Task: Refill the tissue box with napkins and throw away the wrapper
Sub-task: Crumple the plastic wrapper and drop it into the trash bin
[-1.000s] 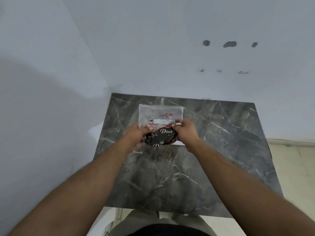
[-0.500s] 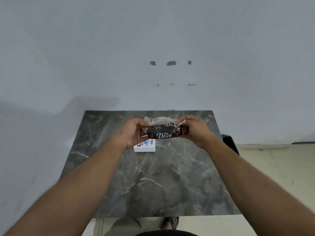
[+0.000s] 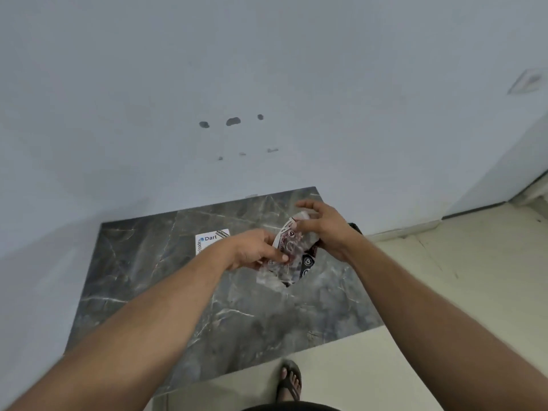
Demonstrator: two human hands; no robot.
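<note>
A crumpled clear-and-black plastic wrapper [image 3: 289,256] hangs between my hands above the right part of the dark marble table [image 3: 166,286]. My left hand [image 3: 256,247] pinches its left side. My right hand [image 3: 324,226] grips its upper right end, with the fingers partly spread. A white tissue box [image 3: 211,239] printed "Dart" lies flat on the table behind my left wrist, partly hidden by it. No napkins show.
A dark bin [image 3: 355,227] peeks out on the floor behind my right wrist, just past the table's right edge. A white wall stands close behind the table. My sandalled foot [image 3: 289,381] is on the pale tiled floor at the table's front.
Both hands carried the wrapper from the table's middle to its right side, and it now hangs crumpled and looser. The view swung right and the box stayed on the table.
</note>
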